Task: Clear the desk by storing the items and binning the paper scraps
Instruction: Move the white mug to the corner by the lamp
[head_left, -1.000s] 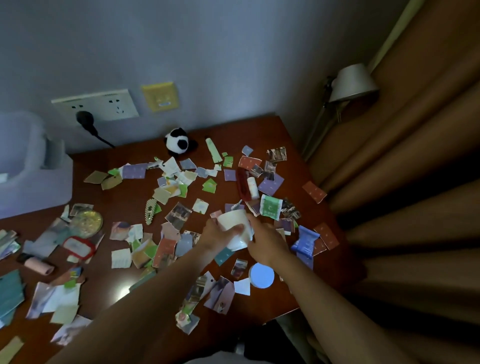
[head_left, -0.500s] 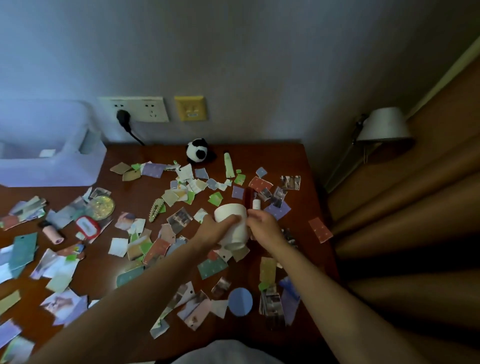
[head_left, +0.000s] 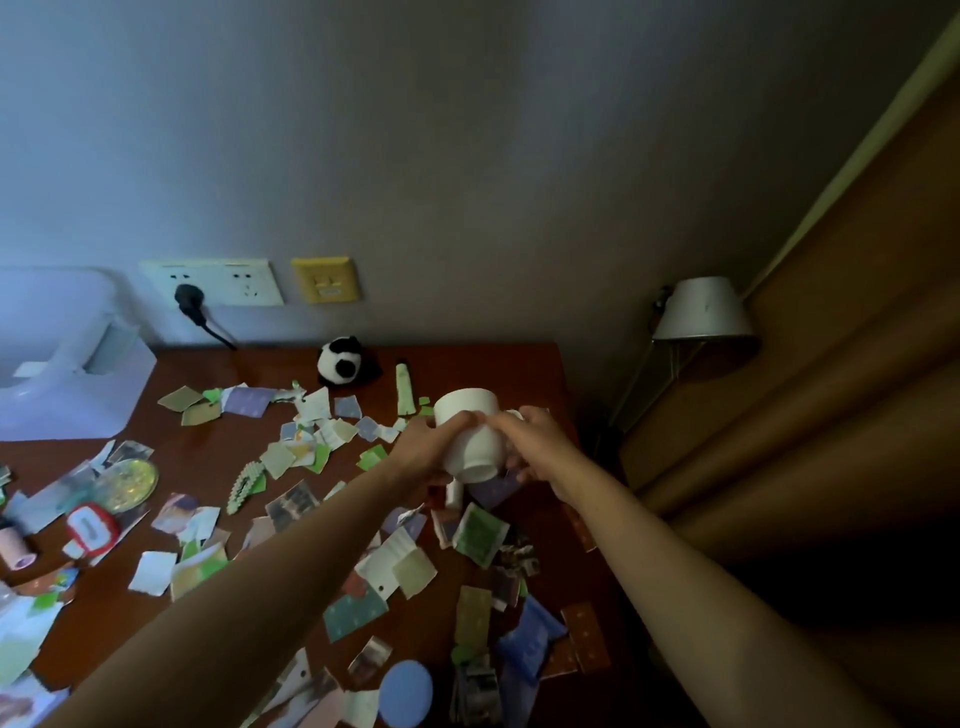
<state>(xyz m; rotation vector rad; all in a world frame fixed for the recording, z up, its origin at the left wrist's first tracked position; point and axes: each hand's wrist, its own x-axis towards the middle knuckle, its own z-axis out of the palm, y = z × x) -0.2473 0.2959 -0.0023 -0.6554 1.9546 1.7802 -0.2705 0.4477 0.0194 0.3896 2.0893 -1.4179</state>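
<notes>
I hold the white cup (head_left: 475, 449) between both hands over the right part of the desk (head_left: 483, 364). My left hand (head_left: 428, 449) wraps its left side, fingers curled round the wall just under the rim. My right hand (head_left: 537, 441) grips the opposite side, its fingertips nearly meeting the left ones across the front. The cup is tilted, mouth pointing away from me and base tipped toward me. Paper scraps (head_left: 400, 561) litter the wood below and to the left, and a small white tube (head_left: 454, 493) shows just under the base. The panda toy (head_left: 342, 361) sits by the wall, well left of the cup.
</notes>
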